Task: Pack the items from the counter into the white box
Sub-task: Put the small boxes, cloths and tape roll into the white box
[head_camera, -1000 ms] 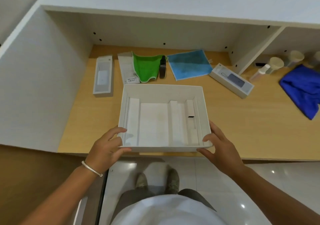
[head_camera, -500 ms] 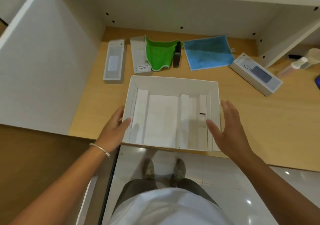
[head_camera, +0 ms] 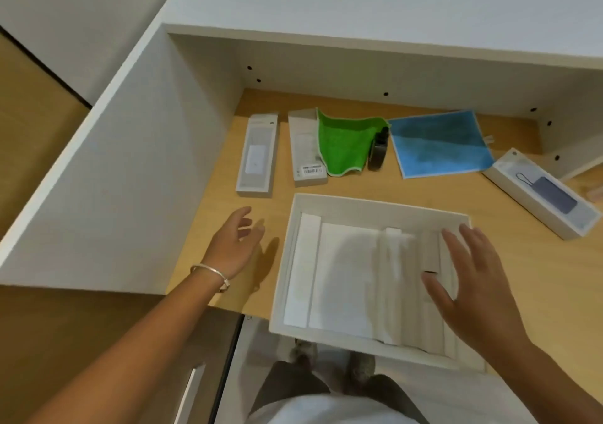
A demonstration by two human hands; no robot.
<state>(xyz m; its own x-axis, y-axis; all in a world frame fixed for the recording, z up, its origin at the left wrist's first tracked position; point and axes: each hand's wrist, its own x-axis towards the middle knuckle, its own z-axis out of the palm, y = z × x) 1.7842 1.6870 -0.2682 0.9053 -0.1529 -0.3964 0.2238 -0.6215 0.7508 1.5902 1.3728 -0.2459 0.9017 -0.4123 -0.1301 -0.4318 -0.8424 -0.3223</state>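
Observation:
The white box [head_camera: 380, 202] lies open on the wooden counter, its near edge hanging over the counter's front, with only white cardboard dividers inside. My left hand [head_camera: 233, 244] hovers open over the counter just left of the box, holding nothing. My right hand [head_camera: 471, 285] is spread open above the box's right side, also holding nothing. Behind the box lie a slim grey carton [head_camera: 257, 155], a second white carton with a barcode [head_camera: 305, 149], a green cloth [head_camera: 346, 144], a small black object [head_camera: 378, 151], a blue cloth [head_camera: 439, 142] and a power-bank carton [head_camera: 543, 193].
A white side panel [head_camera: 130, 175] walls the counter on the left, and a white shelf [head_camera: 391, 2] overhangs the back. The counter [head_camera: 509, 280] continues to the right. Below its front edge are the floor and my feet.
Both hands have let go of the white box. My left hand moved left and forward over the counter; my right hand rose over the box's right side. The view shifted left.

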